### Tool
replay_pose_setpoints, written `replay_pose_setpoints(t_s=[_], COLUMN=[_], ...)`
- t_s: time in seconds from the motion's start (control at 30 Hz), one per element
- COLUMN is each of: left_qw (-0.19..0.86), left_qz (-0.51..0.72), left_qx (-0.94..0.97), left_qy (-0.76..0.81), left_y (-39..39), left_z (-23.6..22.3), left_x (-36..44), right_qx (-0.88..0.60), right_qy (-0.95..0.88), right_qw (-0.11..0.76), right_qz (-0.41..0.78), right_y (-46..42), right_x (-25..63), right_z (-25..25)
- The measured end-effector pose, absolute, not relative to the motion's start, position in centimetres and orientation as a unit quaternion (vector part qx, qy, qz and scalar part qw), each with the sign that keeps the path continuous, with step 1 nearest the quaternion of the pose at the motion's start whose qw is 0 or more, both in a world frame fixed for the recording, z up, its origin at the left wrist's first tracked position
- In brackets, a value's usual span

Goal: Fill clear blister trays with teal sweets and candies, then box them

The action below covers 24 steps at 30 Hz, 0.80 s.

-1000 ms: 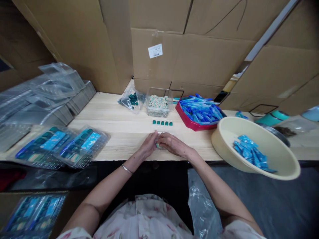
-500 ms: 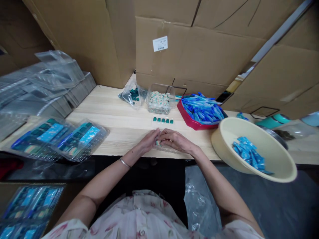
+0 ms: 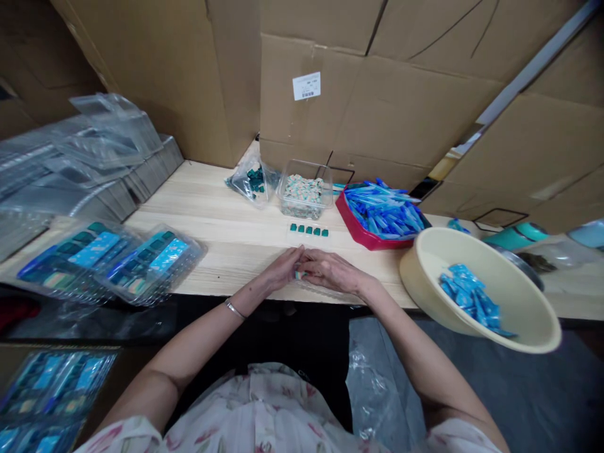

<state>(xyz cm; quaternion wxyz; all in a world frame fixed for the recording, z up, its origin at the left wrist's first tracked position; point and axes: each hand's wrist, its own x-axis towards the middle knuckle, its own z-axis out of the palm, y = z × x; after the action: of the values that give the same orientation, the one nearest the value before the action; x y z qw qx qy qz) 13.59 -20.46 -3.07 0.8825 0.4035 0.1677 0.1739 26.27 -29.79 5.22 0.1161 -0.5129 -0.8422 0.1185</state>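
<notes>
Both hands meet at the front edge of the table, over a clear plastic tray (image 3: pixel 323 290). My right hand (image 3: pixel 334 272) has its fingers bent down onto a small cream-and-teal piece (image 3: pixel 300 275) at the tray's left end. Against that same end rests my left hand (image 3: pixel 284 268), fingers drawn together at the tray's side; its fingertips are partly hidden. Just beyond the hands, a row of several dark green pieces (image 3: pixel 309 231) sits in another clear tray. Behind it stands a clear box (image 3: pixel 306 204) full of cream-and-teal pieces.
A bag of green pieces (image 3: pixel 255 182) lies at the back. Right are a red tray (image 3: pixel 353 233) of blue pens and a cream basin (image 3: pixel 425 302) with blue packets. Left are filled clear packs (image 3: pixel 151 264) and stacked empty packs (image 3: pixel 113 157). Cardboard (image 3: pixel 377 113) walls the back.
The right hand has closed in a little over the piece, its fingers lower and nearer the left hand. The view has shifted slightly.
</notes>
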Motion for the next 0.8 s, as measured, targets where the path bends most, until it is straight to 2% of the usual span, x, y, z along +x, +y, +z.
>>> replay_pose_setpoints(t_s=[0.2,0.43,0.67,0.8], left_qw=[0.892,0.89,0.896,0.88], left_qz=[0.168,0.173,0.157,0.204], left_qx=[0.392,0.394,0.392,0.395], left_qy=[0.152,0.149,0.141,0.166], left_y=[-20.29,-20.11,-20.04,-20.21], left_z=[-2.9,-2.95,-3.08,-3.0], left_x=[13.64,13.46,13.48,13.35], right_qx=[-0.494,-0.5,-0.489,-0.52], right_qy=[-0.863,-0.849,-0.853,-0.831], right_qw=[0.068,0.123,0.127,0.152], right_qz=[0.081,0.12,0.13,0.124], right_y=[-29.69,-29.68,-29.41,-29.65], right_x=[26.15,26.32,26.28,26.07], right_z=[5.02,5.38,5.43,5.56])
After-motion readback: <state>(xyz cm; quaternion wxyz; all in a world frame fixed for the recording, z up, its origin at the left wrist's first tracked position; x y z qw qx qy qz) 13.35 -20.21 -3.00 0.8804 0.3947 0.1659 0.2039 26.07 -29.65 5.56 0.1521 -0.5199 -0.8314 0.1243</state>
